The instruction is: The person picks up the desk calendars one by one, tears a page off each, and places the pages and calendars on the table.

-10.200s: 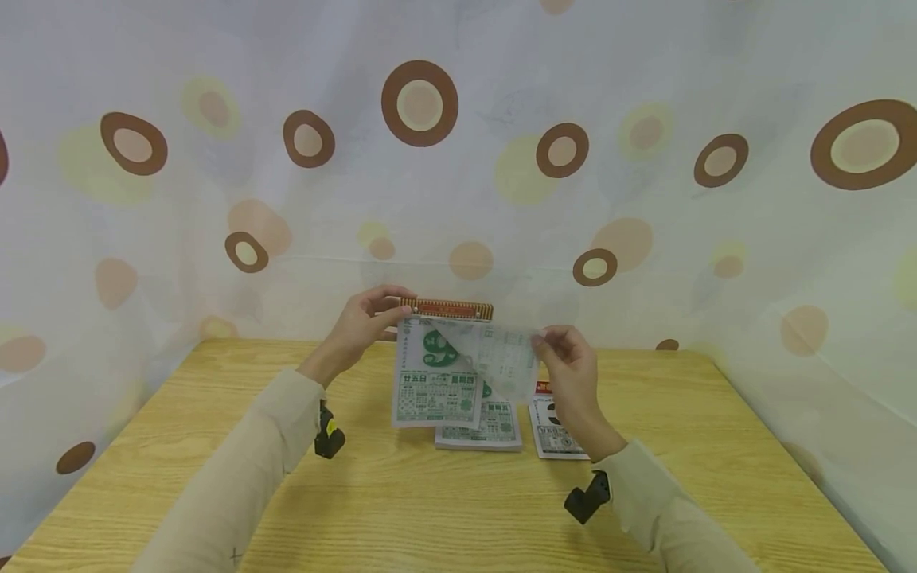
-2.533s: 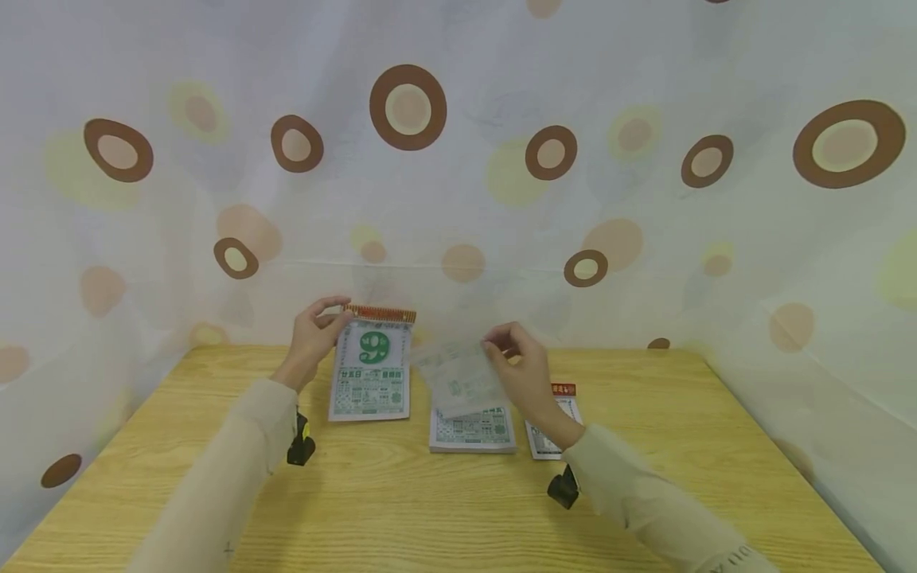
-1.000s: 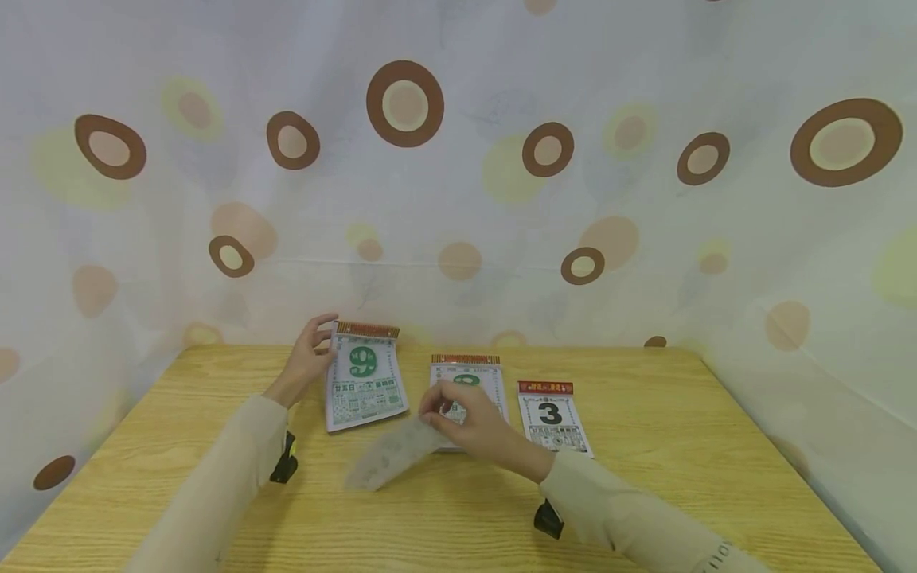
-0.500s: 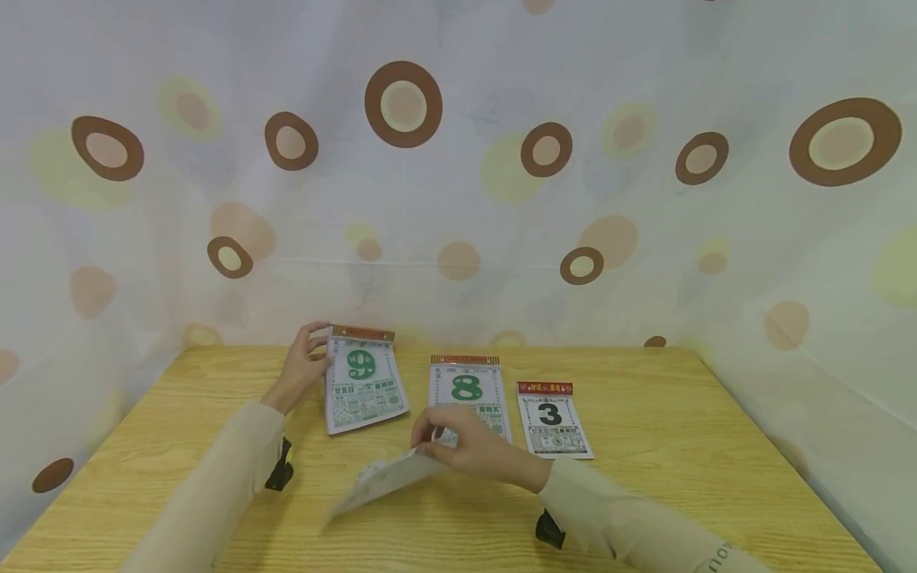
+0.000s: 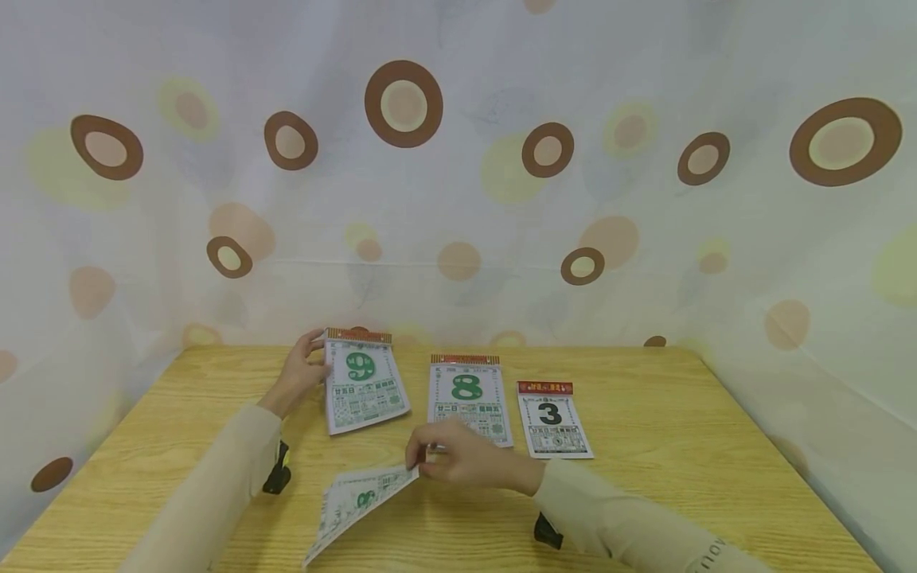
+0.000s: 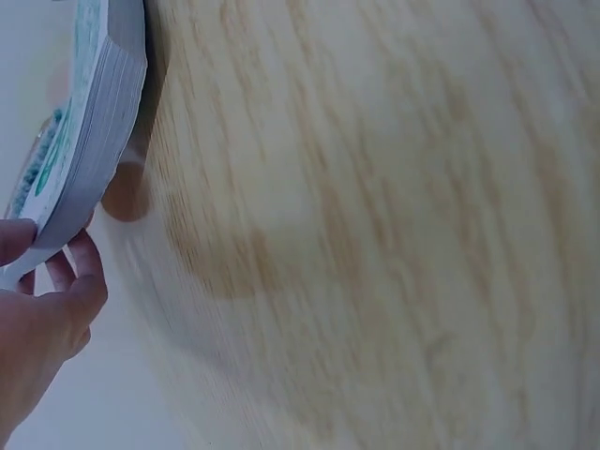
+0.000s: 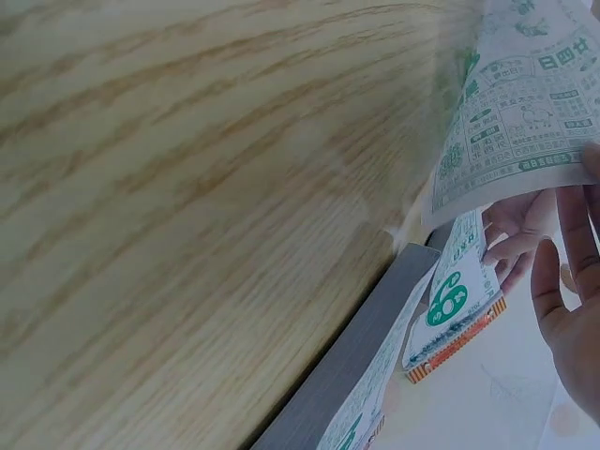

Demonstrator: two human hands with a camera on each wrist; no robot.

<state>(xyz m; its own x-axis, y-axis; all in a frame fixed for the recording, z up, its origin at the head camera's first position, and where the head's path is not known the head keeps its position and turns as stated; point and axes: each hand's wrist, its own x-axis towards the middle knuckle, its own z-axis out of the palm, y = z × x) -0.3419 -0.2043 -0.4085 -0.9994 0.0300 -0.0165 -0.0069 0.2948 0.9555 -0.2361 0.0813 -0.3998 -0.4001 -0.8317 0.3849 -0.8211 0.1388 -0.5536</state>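
Note:
At the left of the head view, my left hand [image 5: 295,377] grips the left edge of a thick tear-off calendar [image 5: 364,390] showing a green 9. The left wrist view has my thumb on that calendar's face and fingers under its page block [image 6: 101,112]. My right hand [image 5: 473,458] pinches a corner of loose thin calendar pages [image 5: 361,500]. They hang tilted over the table's front, a small green 8 showing; how many pages there are I cannot tell. Behind my right hand lies a second calendar [image 5: 467,387] with a green 8, its lower part partly hidden.
A smaller calendar [image 5: 550,415] with a black 3 and red header lies right of the other two. The wooden table [image 5: 666,446] ends at a white curtain [image 5: 458,199] with brown and yellow spots. Black cameras are strapped at both wrists.
The 9 calendar was first over the 8 calendar, then moved left and lowered. My right hand brought the thin sheets down toward the front left, uncovering the 8 and 3 calendars.

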